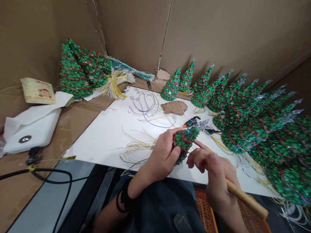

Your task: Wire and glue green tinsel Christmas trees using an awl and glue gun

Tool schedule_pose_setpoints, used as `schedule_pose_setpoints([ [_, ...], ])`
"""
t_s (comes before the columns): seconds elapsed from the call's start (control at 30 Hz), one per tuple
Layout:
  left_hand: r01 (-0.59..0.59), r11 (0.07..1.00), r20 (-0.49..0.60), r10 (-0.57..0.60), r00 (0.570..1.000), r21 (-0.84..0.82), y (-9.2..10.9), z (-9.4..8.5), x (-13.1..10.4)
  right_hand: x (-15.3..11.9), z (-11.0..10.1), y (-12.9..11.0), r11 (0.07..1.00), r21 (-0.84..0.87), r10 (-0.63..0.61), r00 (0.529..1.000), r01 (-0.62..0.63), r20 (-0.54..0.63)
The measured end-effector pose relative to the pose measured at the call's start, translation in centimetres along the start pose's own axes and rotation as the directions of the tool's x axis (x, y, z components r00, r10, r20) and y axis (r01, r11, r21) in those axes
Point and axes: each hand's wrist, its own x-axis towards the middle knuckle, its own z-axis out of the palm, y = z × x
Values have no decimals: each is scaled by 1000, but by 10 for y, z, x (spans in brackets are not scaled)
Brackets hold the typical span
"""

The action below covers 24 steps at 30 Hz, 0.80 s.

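Observation:
My left hand point(163, 154) is closed around a small green Christmas tree point(186, 139) with red garland, which leans over the white board. A clear star point(203, 125) shows by its upper end. In my right hand point(213, 168) is a thin tool with a wooden handle point(247, 199). Its slender shaft reaches to the tree's side near my left thumb; the exact tip is hard to make out. Behind the tree lies a black tool with an orange tip point(191, 122), partly hidden. Yellow and white wires point(139, 145) spread out beside my left hand.
Many star-topped trees point(252, 103) crowd the right side; more trees point(75, 71) stand at back left. Bundled wires point(116, 81), loose dark wire point(145, 105) and a torn cardboard piece point(174, 107) lie behind. A white device point(34, 132), a tissue pack point(38, 91) and black cables point(55, 173) are left.

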Motion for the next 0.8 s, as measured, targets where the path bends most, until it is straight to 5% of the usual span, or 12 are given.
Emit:
schedule_pose_setpoints([
  [0.27,-7,1000,18,7,1000,-11,-2,0,0,2,-1,7,982,163,97,995,-97,8],
  [0.53,4,1000,69,-5,998,16,0,-3,-2,4,-10,17,860,477,195,981,-181,21],
  [0.8,21,1000,77,-20,997,-14,-3,-3,-3,8,-28,10,949,280,96,979,-144,181],
])
